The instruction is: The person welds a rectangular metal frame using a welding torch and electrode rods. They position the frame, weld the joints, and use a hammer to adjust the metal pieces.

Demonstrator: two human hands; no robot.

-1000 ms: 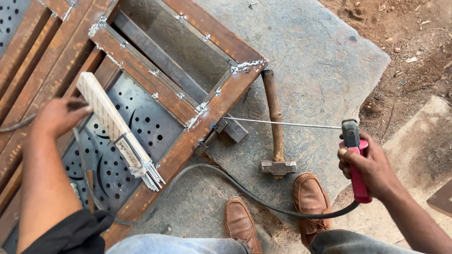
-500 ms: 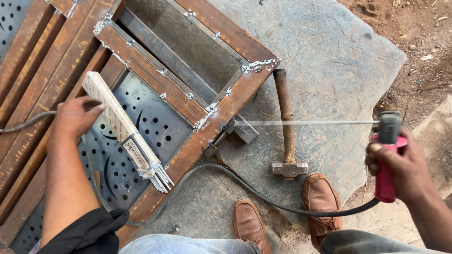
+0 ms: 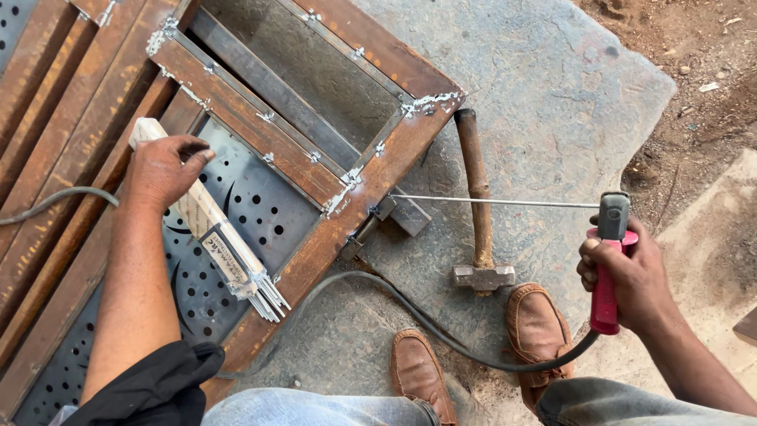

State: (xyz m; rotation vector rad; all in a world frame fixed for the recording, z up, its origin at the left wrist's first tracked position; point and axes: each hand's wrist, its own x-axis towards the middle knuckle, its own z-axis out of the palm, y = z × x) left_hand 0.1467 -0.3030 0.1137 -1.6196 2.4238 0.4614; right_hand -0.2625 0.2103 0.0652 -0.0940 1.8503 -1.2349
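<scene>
Two hands, two tools: your right hand point(image 3: 631, 276) is wrapped shut around the red-handled electrode holder point(image 3: 607, 268), and a fresh welding rod point(image 3: 497, 202) is clamped in its head, running level out to the left so that its tip sits just at the small hinge piece point(image 3: 398, 211) on the lower edge of the rusty steel frame point(image 3: 378, 170). Your left hand point(image 3: 162, 170) rests on top of the packet of welding rods point(image 3: 209, 221), fingers curled over its upper end; the packet lies on the perforated sheet point(image 3: 260, 213) inside the frame with bare rod ends poking from its torn lower end.

As for progress, judging from the frame: bright tack welds already show at the corner point(image 3: 430, 102) and along the inner bars, so most of the joints look done. The hinge piece at the edge shows no clear bead that you can make out, and no arc is lit, so that joint looks like the one left. The rod appears full length, unburned.

The chipping hammer point(image 3: 477, 213) lies on the stone slab point(image 3: 552, 95) just beside the frame, head towards your shoes point(image 3: 536, 331), with the black cable point(image 3: 410, 315) curving between them back to the holder.
</scene>
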